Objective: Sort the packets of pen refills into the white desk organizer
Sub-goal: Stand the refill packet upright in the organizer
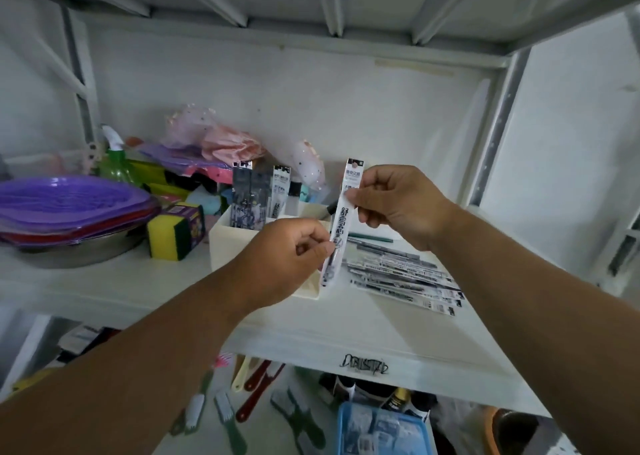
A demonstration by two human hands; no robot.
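Both hands hold 1 long, narrow white packet of pen refills nearly upright in front of the white rectangular plastic desk organizer. The left hand pinches the packet's lower part between thumb and curled fingers; the right hand pinches its upper part the same way. The packet's top end leans slightly to the right, and its bottom end hangs just above the organizer's front right corner.

The organizer stands on a white metal shelf. Its rear compartments hold several packets standing upright: dark grey ones on the left and a white one beside them. A loose pile of flat refill packets lies on the shelf just right of the organizer, under the right wrist.

To the left sit a yellow-and-green sponge in its wrapper, a stack of purple plastic dishes on a metal bowl, and a green spray bottle. Pink fabric items lie behind the organizer. On the lower level are brushes and a blue plastic tray.
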